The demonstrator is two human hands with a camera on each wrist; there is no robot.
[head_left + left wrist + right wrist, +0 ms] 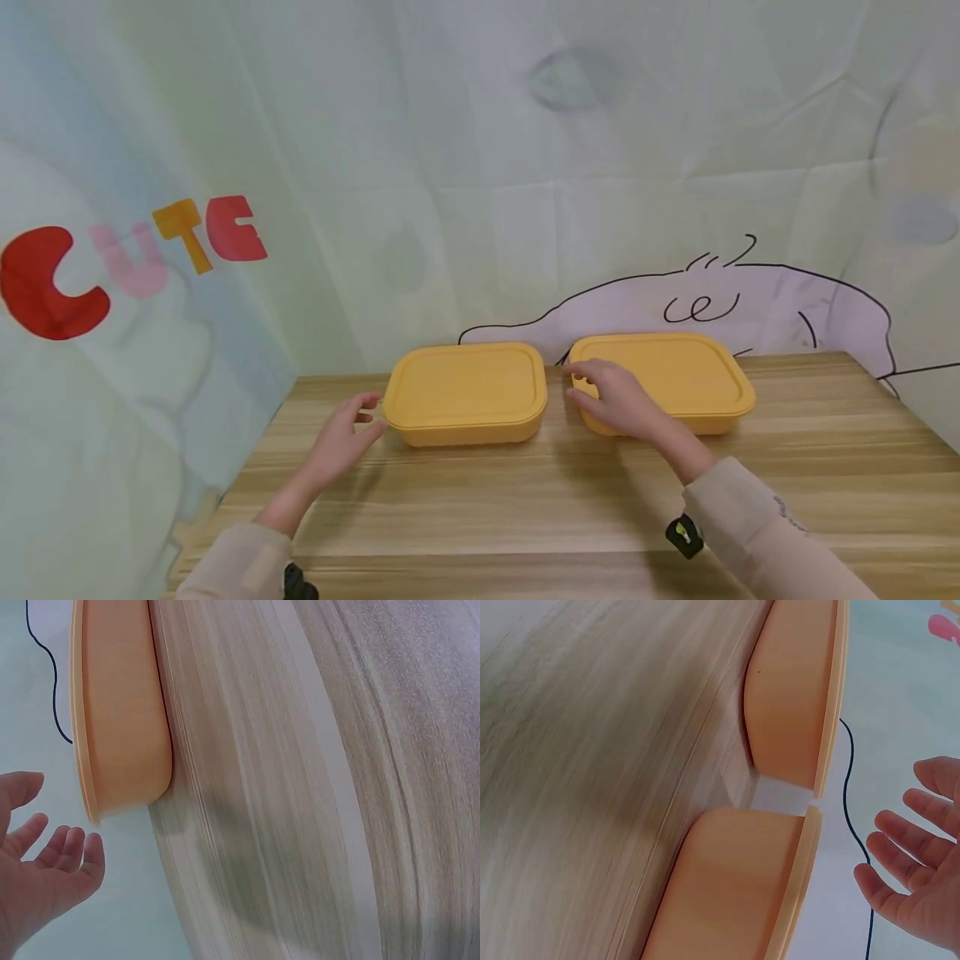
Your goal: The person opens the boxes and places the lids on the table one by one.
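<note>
Two yellow lidded boxes lie side by side at the back of the wooden table, a narrow gap between them. Beside the left end of the left box (467, 387) is my left hand (341, 437), its fingers loosely bent. The left wrist view shows that hand (49, 877) just off the box's corner (124, 712), holding nothing. My right hand (618, 404) hovers by the left end of the right box (675, 375), fingers spread and slightly bent. In the right wrist view the hand (922, 862) appears apart from both boxes. Both lids look closed; what is inside is hidden.
A printed cloth backdrop (450, 208) with coloured letters and a line drawing hangs close behind the boxes. The wooden tabletop (480, 508) extends in front of them, with dark wrist straps at both sleeves.
</note>
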